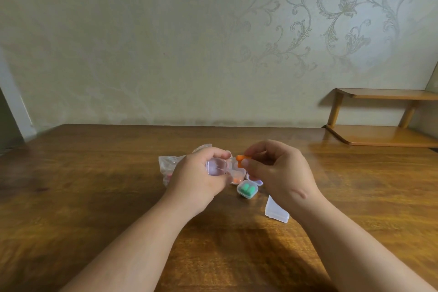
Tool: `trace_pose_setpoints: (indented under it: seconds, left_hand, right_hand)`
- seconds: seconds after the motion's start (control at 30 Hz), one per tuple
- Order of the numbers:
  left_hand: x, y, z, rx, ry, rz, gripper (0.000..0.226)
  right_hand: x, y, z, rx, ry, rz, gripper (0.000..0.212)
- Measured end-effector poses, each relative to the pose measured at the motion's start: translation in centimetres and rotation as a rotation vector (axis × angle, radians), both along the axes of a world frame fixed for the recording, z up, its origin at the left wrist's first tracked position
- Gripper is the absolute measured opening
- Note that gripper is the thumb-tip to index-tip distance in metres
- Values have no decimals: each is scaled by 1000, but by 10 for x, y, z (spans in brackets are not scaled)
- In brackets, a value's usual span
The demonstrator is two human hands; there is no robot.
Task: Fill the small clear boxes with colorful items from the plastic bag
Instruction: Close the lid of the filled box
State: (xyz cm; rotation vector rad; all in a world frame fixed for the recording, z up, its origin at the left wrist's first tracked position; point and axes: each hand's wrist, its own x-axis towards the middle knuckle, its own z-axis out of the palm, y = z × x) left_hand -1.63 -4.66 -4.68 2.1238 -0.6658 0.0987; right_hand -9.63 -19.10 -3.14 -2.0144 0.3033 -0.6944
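While the fingertips (245, 163) of the right hand (279, 173) pinch what look like two orange pieces (240, 159) just beside the open clear box (216, 166) gripped in the left hand (196, 178), that box wants holding level so they drop straight in. On the table (94, 197) lie one bag (167, 165), one green-filled box (247, 189), one half-hidden box (257, 180) and one spare box (276, 211).

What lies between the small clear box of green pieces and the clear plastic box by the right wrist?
Head view: only bare brown wooden table separates the green-filled small clear box from the clear plastic box by the wrist.
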Motion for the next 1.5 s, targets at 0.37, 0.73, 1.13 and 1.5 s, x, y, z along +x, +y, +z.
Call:
trace_pose_setpoints:
  seconds: [0.37,0.73,1.13,1.5]
  left_hand:
    - [-1,-1,0,14,-28,-2,41]
    - [-1,-3,-1,-39,67,-10,41]
    - [1,-2,-3,-99,133,-46,41]
    - [2,-1,-1,-108,141,-13,39]
  right_hand:
    - [3,2,-3,-76,25,16,17]
    - [4,5,-13,-314,62,-31,14]
    - [10,5,-15,-331,74,-105,12]
    - [6,5,-8,-181,80,-38,15]
